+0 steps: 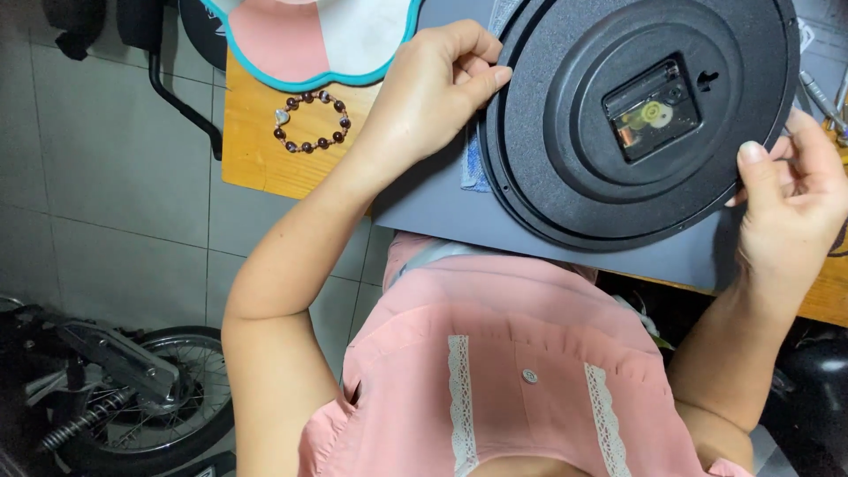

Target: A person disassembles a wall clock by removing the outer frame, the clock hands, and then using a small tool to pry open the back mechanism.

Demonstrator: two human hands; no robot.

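Nearest to me, at six o'clock, was the pink shirt [530,371] with its two lace strips and a small button. At eight o'clock, low on the tiled floor [115,159], I saw a spoked wheel [168,397] and part of a dark frame.

Further out, my left hand [430,93] sat at about eleven o'clock, fingers curled and thumb pressed on the left rim of the round black wall clock [640,119]. My right hand [795,199] was at three o'clock, thumb on the clock's right rim and fingers wrapped behind it. So the two hands were wide apart, each clamped on an opposite edge of the clock.

The clock lay back-up at one o'clock, on a grey mat [442,208] over the wooden table [256,150]. Its square movement [651,109], with a yellow gear showing, sat at the centre.

Beyond the left hand, at ten o'clock, a dark beaded bracelet [309,121] rested on the wood, just below a scalloped pink and white piece with a teal edge [309,40].
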